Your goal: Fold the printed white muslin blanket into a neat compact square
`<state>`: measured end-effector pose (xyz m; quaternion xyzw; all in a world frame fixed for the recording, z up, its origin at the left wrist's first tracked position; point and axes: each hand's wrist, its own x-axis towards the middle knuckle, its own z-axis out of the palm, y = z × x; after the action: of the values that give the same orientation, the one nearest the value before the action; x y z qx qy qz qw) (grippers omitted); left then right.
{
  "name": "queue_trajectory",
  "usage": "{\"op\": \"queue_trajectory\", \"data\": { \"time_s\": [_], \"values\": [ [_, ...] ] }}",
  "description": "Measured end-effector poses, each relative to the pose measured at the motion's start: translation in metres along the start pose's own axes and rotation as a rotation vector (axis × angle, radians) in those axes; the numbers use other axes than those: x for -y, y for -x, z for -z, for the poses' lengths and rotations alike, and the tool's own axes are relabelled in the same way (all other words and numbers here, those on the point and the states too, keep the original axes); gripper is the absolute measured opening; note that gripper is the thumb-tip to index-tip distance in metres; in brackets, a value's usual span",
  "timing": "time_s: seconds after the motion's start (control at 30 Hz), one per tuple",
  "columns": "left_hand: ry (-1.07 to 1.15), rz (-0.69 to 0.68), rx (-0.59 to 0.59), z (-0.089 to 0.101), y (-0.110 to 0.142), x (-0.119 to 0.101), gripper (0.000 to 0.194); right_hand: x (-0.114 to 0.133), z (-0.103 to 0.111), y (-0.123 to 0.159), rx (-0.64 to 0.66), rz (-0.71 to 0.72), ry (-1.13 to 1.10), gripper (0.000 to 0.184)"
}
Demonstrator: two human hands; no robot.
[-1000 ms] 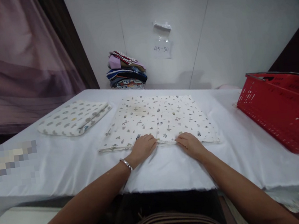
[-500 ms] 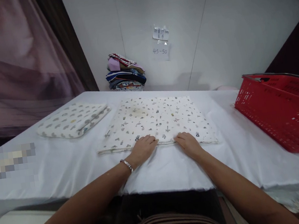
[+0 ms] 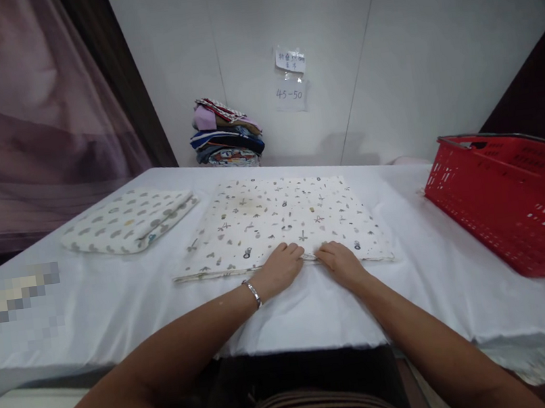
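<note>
A white cloth printed with small grey figures (image 3: 279, 220) lies flat on the white table (image 3: 116, 302). My left hand (image 3: 280, 268), a silver bracelet on its wrist, rests on the middle of the cloth's near edge with its fingers curled onto the hem. My right hand (image 3: 339, 262) sits just to the right of it, fingers also curled down on the same edge. The two hands almost touch.
A folded white cloth with grey spots (image 3: 128, 220) lies to the left. A red plastic basket (image 3: 510, 201) stands on the table's right side. A stack of folded coloured fabrics (image 3: 225, 134) sits against the back wall, beside two paper notes (image 3: 291, 77).
My left hand has slid to the right along the cloth's near edge, closing the gap to my right hand. The cloth has stayed flat.
</note>
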<state>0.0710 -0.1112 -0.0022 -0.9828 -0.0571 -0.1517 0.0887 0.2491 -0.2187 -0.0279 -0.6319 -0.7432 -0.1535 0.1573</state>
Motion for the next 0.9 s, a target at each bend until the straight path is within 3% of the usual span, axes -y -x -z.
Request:
{"op": "queue_trajectory", "data": {
  "time_s": [0.3, 0.43, 0.57, 0.8, 0.9],
  "values": [
    [0.3, 0.206, -0.076, -0.001, 0.008, -0.012, 0.01, 0.006, 0.014, 0.005, 0.052, 0.026, -0.124, 0.019],
    [0.344, 0.228, -0.105, -0.006, 0.01, -0.011, 0.011, 0.008, 0.014, 0.003, 0.08, -0.015, -0.103, 0.017],
    [0.346, 0.238, -0.091, -0.005, 0.009, -0.01, 0.013, 0.007, 0.011, 0.001, 0.085, -0.027, -0.038, 0.016],
    [0.18, 0.176, 0.046, -0.002, 0.007, -0.016, 0.011, 0.007, 0.019, 0.005, 0.106, 0.011, -0.01, 0.022],
    [0.12, 0.223, 0.069, -0.001, 0.007, -0.02, 0.015, 0.005, 0.016, 0.007, 0.109, 0.011, -0.007, 0.024]
  ]
}}
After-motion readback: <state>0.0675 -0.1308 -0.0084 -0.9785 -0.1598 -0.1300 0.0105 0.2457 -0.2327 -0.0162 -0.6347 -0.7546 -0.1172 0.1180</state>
